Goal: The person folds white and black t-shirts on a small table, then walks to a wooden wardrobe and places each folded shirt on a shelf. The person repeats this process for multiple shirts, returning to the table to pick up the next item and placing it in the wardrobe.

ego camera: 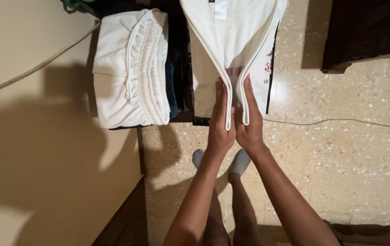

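A white T-shirt (pixel 231 41) lies spread on a dark surface ahead of me, its two sides folded in towards the middle so the edges meet in a narrow V. My left hand (pixel 220 123) lies flat on the left folded edge, fingers together. Beside it, my right hand (pixel 249 119) presses flat on the right folded edge. The two hands touch side by side at the shirt's near end. Red and dark print shows on the layer under the right fold.
A folded white garment with a gathered drawstring waistband (pixel 131 68) sits on dark clothes to the left. A beige wall (pixel 35 136) with a cord (pixel 40 66) fills the left side. Speckled floor (pixel 341 173), a thin cable (pixel 341 120) and my grey-socked feet (pixel 239 163) lie below.
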